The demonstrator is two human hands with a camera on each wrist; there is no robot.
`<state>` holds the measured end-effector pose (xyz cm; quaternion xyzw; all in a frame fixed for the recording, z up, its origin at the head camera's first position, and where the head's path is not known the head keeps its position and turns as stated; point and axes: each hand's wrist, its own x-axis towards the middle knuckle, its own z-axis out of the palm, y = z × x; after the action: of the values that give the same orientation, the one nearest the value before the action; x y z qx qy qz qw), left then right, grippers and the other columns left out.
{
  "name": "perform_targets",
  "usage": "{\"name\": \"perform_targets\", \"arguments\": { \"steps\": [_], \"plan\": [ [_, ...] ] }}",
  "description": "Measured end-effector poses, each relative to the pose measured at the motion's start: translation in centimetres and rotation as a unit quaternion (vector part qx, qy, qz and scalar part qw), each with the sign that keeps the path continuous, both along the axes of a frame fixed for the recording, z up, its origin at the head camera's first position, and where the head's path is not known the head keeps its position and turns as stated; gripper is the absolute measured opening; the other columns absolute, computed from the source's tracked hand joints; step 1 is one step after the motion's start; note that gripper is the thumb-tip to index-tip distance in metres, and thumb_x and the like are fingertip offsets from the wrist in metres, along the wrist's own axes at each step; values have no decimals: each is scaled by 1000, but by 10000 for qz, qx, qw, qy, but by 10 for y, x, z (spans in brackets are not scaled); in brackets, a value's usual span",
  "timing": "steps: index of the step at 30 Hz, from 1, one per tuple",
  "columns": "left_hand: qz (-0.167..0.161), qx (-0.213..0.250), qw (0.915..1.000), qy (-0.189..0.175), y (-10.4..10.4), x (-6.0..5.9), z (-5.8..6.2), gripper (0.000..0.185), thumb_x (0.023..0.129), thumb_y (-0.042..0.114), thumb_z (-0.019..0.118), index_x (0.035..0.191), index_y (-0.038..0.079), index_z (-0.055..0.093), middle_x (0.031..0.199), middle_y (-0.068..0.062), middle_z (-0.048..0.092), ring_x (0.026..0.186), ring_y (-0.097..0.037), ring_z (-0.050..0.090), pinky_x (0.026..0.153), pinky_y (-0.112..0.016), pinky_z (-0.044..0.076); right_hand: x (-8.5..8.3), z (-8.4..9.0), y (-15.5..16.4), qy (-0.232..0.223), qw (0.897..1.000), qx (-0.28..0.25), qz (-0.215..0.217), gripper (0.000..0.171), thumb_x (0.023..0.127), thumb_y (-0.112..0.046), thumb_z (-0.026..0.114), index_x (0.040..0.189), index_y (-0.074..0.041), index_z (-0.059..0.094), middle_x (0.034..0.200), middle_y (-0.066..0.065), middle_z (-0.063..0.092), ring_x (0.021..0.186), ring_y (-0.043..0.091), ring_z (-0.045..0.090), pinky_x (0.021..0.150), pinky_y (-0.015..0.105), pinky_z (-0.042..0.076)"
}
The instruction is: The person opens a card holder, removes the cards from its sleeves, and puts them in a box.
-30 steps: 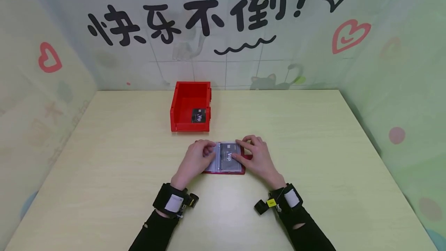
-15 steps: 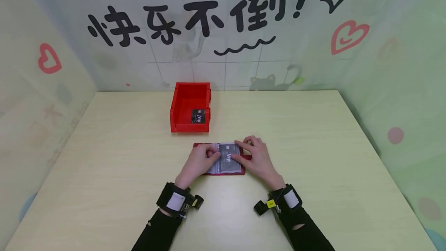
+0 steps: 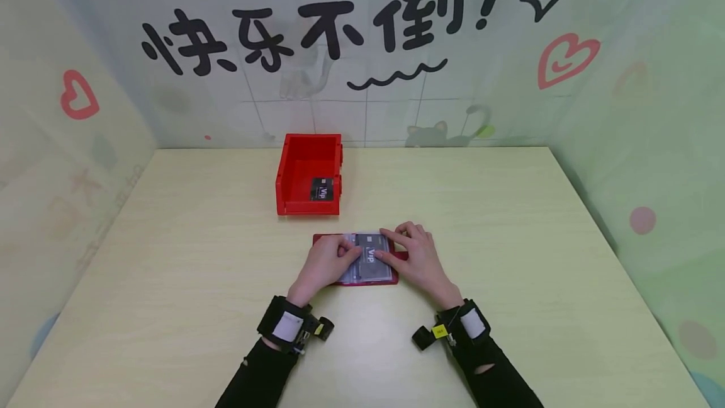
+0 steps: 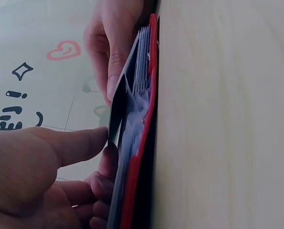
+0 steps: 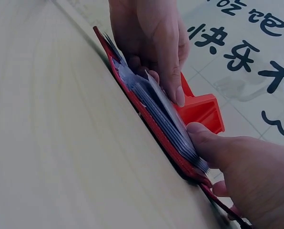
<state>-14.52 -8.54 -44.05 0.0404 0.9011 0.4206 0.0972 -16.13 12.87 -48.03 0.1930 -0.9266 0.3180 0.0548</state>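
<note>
- Pale wood-grain table (image 3: 198,257) is sitting under a cartoon-printed backdrop, a red plastic bin (image 3: 308,172) at the far side holding a black card (image 3: 321,189).
- Near centre, a red card holder (image 3: 362,258) is lying open, its clear sleeves fanned.
- Left hand (image 3: 325,263) is pinching a sleeve edge.
- Right hand (image 3: 413,257) is pressing the dark VIP card (image 3: 370,255) with straight fingers; its lettering is blurred.

Soft, even light fills the head view, with only faint shadows under the hands and a pale sheen on the desk (image 3: 510,257). Straight edges bow slightly toward the corners. Both wrist views are tilted, and the nearest fingers and the backdrop wall are blurred.
</note>
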Motion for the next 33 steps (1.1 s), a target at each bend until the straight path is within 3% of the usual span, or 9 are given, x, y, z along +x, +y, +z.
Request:
{"name": "perform_targets", "arguments": {
  "steps": [19, 26, 33],
  "plan": [
    [-49, -174, 9990, 420, 4, 0, -4, 20, 94, 21, 71, 84, 3, 74, 60, -1, 43, 62, -14, 44, 59, -22, 28, 0, 0, 0, 113, 9998, 153, 92, 47, 89, -37, 75, 131, -16, 68, 103, 7, 55, 98, 25, 46, 87, 39, 33],
    [16, -202, 9996, 219, 1, 0, -3, 19, 93, 22, 72, 87, 4, 74, 62, -2, 46, 65, -15, 46, 60, -23, 31, -1, -1, 0, 44, 9998, 174, 130, 48, 90, -37, 74, 133, -15, 67, 103, 7, 54, 98, 24, 45, 87, 39, 33],
    [-14, 48, 10000, 69, -5, -3, -4, 18, 94, 21, 70, 86, 5, 73, 63, -3, 48, 68, -16, 47, 61, -24, 32, -1, -2, 0, 5, 9997, 215, 86, 49, 91, -38, 73, 134, -15, 67, 104, 8, 54, 99, 25, 45, 89, 41, 33]
  ]
}}
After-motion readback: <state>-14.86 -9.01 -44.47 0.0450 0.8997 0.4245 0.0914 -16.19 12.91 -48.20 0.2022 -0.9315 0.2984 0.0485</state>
